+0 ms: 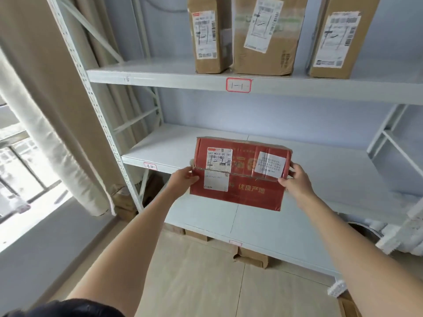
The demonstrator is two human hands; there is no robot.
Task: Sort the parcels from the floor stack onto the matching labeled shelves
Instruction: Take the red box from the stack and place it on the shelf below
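1. Holding a red cardboard parcel (240, 173) out at arm's length, a person faces a pale metal shelving rack; both bare forearms reach forward from the bottom of the view.
2. Left hand (183, 180) grips the parcel's left end, thumb curled over the front face. Right hand (297, 179) grips the right end, thumb on the front, fingers wrapped behind.
3. Parcel is in the air, tilted so its shipping label (219, 157) and a second white sticker (270, 164) face the camera. It hangs over the front part of the middle shelf (320, 175), apparently not yet resting on it.
4. A small red-edged tag (150, 166) sits on that shelf's front lip at the left; its writing is too blurred to read.
5. Brown boxes (251, 256) lie on the floor under the rack.
6. Higher and farther, the upper shelf (160, 76) carries three brown parcels (263, 35) standing upright, each labelled, with a tag reading "1-1" (238, 85) on its lip.
7. Judged step: placing this parcel, or checking its label against the shelf tags.
8. Next move likely calls for confirming the match, lowering the parcel flat onto the middle shelf, then releasing both hands.
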